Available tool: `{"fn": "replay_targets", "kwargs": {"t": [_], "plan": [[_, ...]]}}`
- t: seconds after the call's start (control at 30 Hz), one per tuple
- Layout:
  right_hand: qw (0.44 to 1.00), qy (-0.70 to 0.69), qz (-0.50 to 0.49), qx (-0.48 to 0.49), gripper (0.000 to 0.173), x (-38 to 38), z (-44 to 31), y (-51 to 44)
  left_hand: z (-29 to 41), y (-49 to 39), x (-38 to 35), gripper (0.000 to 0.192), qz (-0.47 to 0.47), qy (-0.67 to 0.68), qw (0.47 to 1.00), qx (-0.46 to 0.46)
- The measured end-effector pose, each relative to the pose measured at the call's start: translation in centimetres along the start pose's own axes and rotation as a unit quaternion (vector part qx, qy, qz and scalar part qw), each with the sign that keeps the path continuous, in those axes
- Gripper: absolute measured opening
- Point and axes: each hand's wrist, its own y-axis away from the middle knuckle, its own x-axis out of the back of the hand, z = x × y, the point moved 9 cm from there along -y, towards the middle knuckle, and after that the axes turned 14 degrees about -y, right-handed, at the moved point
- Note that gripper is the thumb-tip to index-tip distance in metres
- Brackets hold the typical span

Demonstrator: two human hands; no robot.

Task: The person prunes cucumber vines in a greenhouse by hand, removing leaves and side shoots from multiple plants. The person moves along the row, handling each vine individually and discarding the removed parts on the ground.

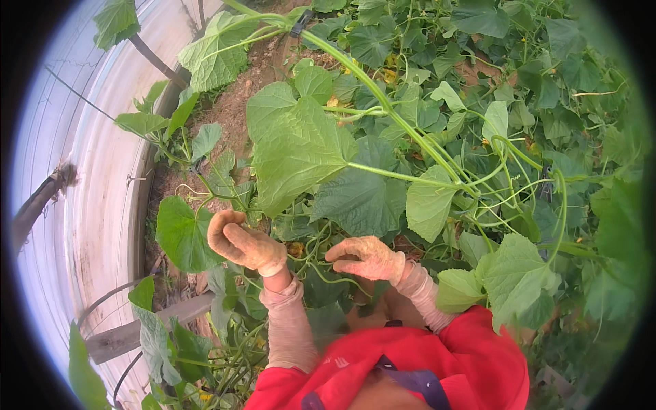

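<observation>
Both hands wear soiled, pale orange work gloves. My left hand (pixel 247 243) is raised beside a round green leaf (pixel 185 234) of a climbing vine, its fingers curled; whether anything is between them cannot be told. To its right is my right hand (pixel 365 257), thumb and fingers apart at the tips, with nothing visible between them. Thin curling vine stems (pixel 328 279) hang between the two hands. Above them spreads a large lobed leaf (pixel 302 154), and a thick green vine stem (pixel 379 97) runs diagonally across, with a black clip (pixel 301 23) on it.
Plastic greenhouse sheeting (pixel 102 169) curves along the left, with wooden poles (pixel 41 202) against it. A weathered wooden beam (pixel 148 328) juts in at lower left. Dense vines with yellow flowers (pixel 389 76) fill the right. Bare soil (pixel 230 113) shows beside the sheeting.
</observation>
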Motion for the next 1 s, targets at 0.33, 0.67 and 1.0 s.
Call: {"fn": "replay_targets", "kwargs": {"t": [0.33,0.67,1.0], "plan": [[0.798,0.363,0.42,0.236,0.049,11.0,-18.9,4.6,3.2,1.3,-23.8,0.059,-0.271,0.305,0.832,0.377],[0.796,0.479,0.351,0.118,0.041,16.7,-12.1,0.3,-0.1,2.5,-19.9,0.028,-0.415,0.242,0.813,0.329],[0.778,0.527,0.329,0.093,0.04,17.0,-12.8,-0.3,-5.8,8.6,-8.1,0.027,-0.432,0.182,0.809,0.355]]}}
